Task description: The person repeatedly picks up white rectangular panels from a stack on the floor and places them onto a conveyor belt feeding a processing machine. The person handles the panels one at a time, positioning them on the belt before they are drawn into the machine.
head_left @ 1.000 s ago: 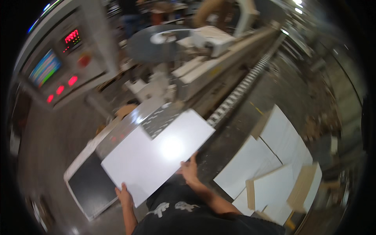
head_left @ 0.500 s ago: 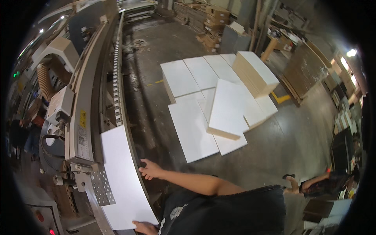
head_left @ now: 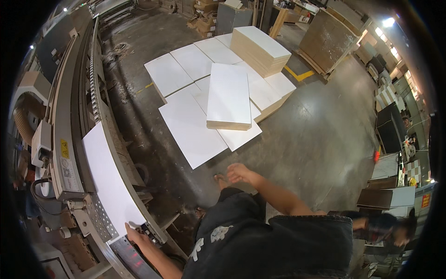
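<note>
Well, from where I stand, the far left is taken up by one long beige-grey metal machine (head_left: 60, 130), and lying flat along its right side is one smooth, white rectangular panel (head_left: 109, 174), its long axis running ahead of the person and slanting a little leftward; its near end comes to the bare left hand (head_left: 140, 238), easily the closer of the two hands, with fingertips at the near right corner, though I cannot tell how firmly they grip; next come flat white boards (head_left: 193, 128) spread low over the floor, overlapping too much for a sure count, with one short pile of white-topped boards with tan edges (head_left: 227, 95) sitting askew on them; then the bare right hand (head_left: 238, 173), well apart from the panel, fingers loosely curled in the air around nothing that I can see; beyond it, one tall stack of white-topped tan boards (head_left: 261, 52), and at lower right, one blurred co-worker (head_left: 390, 229)
</note>
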`<state>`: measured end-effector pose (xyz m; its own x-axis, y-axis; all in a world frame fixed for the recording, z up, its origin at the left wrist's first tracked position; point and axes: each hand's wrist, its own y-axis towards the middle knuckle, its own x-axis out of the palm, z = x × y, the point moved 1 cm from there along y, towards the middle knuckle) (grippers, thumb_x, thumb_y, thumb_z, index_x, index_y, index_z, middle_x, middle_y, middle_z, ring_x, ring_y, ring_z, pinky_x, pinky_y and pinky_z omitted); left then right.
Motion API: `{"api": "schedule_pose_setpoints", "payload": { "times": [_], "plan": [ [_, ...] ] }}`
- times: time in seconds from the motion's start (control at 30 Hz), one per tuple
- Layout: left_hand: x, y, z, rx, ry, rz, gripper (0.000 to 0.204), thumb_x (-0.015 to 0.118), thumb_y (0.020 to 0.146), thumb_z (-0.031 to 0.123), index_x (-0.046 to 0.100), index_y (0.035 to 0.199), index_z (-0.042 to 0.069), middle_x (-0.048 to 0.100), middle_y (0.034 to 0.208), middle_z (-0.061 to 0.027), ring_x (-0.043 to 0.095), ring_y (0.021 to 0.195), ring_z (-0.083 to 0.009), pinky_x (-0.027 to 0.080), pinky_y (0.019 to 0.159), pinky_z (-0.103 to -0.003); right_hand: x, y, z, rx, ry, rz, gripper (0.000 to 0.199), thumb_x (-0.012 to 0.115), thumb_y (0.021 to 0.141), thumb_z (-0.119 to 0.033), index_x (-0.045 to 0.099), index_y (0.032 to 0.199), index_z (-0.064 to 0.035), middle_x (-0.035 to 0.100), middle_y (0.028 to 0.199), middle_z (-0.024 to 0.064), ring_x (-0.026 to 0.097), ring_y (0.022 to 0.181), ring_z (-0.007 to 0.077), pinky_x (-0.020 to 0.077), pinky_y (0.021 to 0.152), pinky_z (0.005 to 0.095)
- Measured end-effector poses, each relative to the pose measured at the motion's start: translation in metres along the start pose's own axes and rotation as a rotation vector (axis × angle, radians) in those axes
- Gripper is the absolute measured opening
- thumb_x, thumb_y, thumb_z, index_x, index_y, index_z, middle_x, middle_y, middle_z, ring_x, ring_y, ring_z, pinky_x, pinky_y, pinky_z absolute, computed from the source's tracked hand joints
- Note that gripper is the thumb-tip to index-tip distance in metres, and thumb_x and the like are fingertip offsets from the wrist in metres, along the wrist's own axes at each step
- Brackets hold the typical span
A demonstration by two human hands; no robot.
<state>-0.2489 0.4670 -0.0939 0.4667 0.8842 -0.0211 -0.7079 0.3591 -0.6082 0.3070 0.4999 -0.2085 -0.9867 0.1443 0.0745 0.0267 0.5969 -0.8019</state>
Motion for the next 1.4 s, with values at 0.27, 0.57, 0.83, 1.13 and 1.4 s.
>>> {"api": "schedule_pose_setpoints", "payload": {
  "times": [0.27, 0.57, 0.83, 1.13, 1.4],
  "plan": [
    [0.220, -0.383, 0.070, 1.017, 0.392, -1.173, 0.023, 0.054, 0.095, 0.009, 0.066, 0.113, -0.001, 0.068, 0.116, -0.0153, 0.062, 0.112, -0.0239, 0.047, 0.099, -0.038, -0.133, 0.149, -0.068, -0.053, 0.110, 0.389, 0.059, 0.063, 0.097, -0.033, 0.044, 0.140, 0.0005, 0.055, 0.130, 0.0228, 0.061, 0.108, 0.0404, 0.0600, 0.075, 0.0529],
    [0.380, -0.617, -0.052, 1.169, 0.034, -2.334, 0.030, 0.067, 0.090, 0.030, 0.068, 0.099, 0.001, 0.067, 0.095, -0.0169, 0.063, 0.083, -0.0334, 0.049, 0.076, -0.045, -0.286, 0.361, -0.133, -0.174, -0.264, 0.831, 0.078, 0.073, 0.081, -0.061, 0.059, 0.117, 0.0063, 0.069, 0.100, 0.0216, 0.066, 0.085, 0.0339, 0.0559, 0.072, 0.0484],
    [0.436, -0.618, -0.056, 1.331, 0.300, -2.042, 0.032, 0.063, 0.094, 0.029, 0.066, 0.101, -0.002, 0.067, 0.096, -0.0181, 0.063, 0.087, -0.0318, 0.049, 0.080, -0.044, -0.250, 0.300, -0.153, -0.207, -0.400, 0.517, 0.057, 0.065, 0.094, -0.043, 0.057, 0.117, 0.0096, 0.063, 0.115, 0.0301, 0.066, 0.098, 0.0420, 0.0599, 0.070, 0.0544],
    [0.396, -0.604, -0.017, 0.797, 0.177, -1.991, 0.034, 0.059, 0.099, 0.028, 0.062, 0.112, -0.004, 0.067, 0.105, -0.0196, 0.063, 0.099, -0.0291, 0.049, 0.088, -0.042, -0.248, 0.275, -0.153, -0.034, -0.437, 0.222, 0.059, 0.055, 0.099, -0.050, 0.056, 0.127, 0.0017, 0.062, 0.119, 0.0222, 0.064, 0.103, 0.0352, 0.0581, 0.071, 0.0502],
    [0.296, -0.473, -0.052, 0.598, 0.078, -1.266, 0.023, 0.060, 0.101, 0.022, 0.060, 0.109, 0.001, 0.069, 0.105, -0.0079, 0.065, 0.107, -0.0162, 0.050, 0.089, -0.032, -0.220, 0.243, -0.117, 0.025, -0.198, -0.046, 0.063, 0.050, 0.100, -0.053, 0.051, 0.132, 0.0006, 0.059, 0.126, 0.0208, 0.059, 0.112, 0.0345, 0.0502, 0.086, 0.0529]
  ]
}}
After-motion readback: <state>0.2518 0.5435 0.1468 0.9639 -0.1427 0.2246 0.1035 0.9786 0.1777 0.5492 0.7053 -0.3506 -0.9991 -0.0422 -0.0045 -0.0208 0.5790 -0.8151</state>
